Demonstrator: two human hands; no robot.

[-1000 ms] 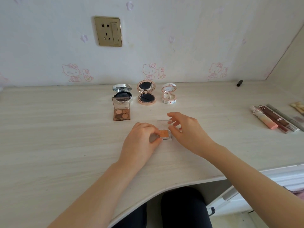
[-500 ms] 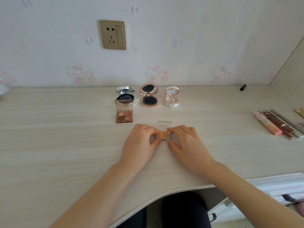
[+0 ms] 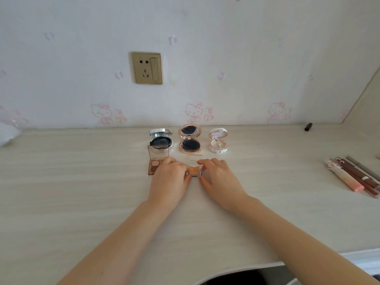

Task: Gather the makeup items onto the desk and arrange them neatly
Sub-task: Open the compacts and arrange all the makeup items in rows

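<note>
A small clear case with an orange pan (image 3: 194, 171) rests on the pale wooden desk (image 3: 82, 192), its clear lid raised. My left hand (image 3: 169, 177) grips its left side and my right hand (image 3: 219, 177) grips its right side. Just left of it lies an open brown eyeshadow palette (image 3: 156, 161), partly covered by my left hand. Behind stand three open compacts: a silver one (image 3: 161, 139), a rose-gold one (image 3: 190, 138) and a small white floral one (image 3: 218, 141).
Several lip glosses and pencils (image 3: 353, 177) lie in a row at the desk's right edge. A small black cap (image 3: 308, 126) rests by the wall at the back right. A gold wall socket (image 3: 147, 67) sits above the desk.
Both hands have slid the orange pan case away from me, up next to the brown palette and just before the rose-gold compact. My right hand came down from the lid onto the case's side.
</note>
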